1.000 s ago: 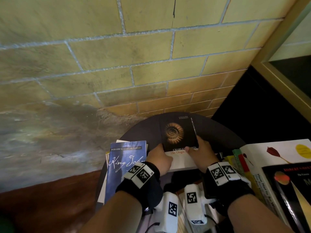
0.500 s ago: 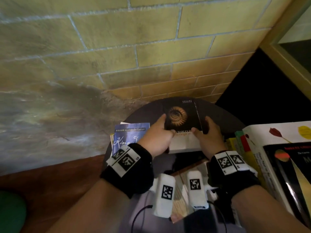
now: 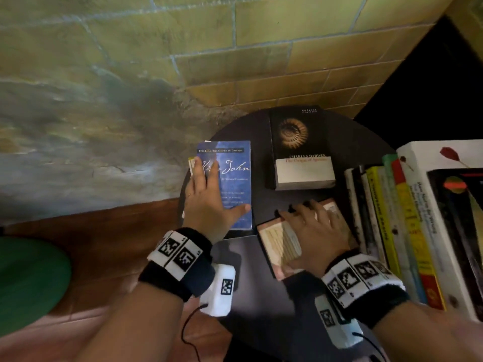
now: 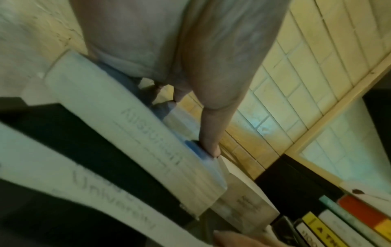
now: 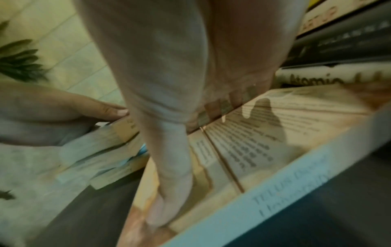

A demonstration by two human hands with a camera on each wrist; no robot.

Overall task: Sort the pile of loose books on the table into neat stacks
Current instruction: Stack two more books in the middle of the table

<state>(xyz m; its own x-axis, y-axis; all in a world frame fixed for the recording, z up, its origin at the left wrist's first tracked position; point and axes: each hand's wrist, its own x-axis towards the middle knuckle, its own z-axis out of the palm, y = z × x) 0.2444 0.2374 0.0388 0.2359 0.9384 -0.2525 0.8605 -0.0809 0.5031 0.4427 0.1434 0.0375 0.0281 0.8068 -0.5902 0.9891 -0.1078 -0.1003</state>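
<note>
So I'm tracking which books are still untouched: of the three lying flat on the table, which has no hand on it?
The black Darwin book with the shell cover, at the table's far side.

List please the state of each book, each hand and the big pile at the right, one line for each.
King John book: closed, face up, topping a small stack.
Darwin book: closed, face up, lying alone, untouched.
Tan book: flat on table, under the right hand.
Left hand: fingers straight, resting on King John.
Right hand: fingers spread over tan book.
Right pile: stacked, spines visible.
</note>
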